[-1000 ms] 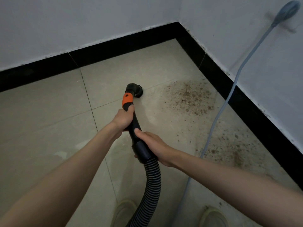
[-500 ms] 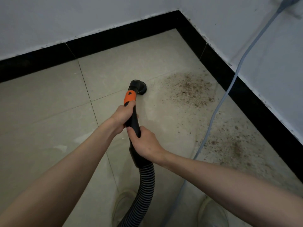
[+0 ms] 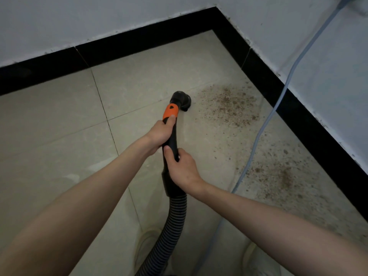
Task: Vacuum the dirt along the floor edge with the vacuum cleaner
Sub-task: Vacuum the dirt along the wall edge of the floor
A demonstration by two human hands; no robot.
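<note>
Left hand (image 3: pixel 159 134) grips vacuum wand (image 3: pixel 171 136) below orange collar | right hand (image 3: pixel 182 168) holds lower cuff | nozzle (image 3: pixel 182 101) on floor (image 3: pixel 59 136), beside dirt (image 3: pixel 229 104) along right edge | wand rigid, probably light; ribbed hose (image 3: pixel 169 232) flexible.

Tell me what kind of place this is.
Probably the corner of a bare indoor room. Two white walls meet above a black skirting, the floor is pale tile, and a pale cable hangs down the right wall.
</note>
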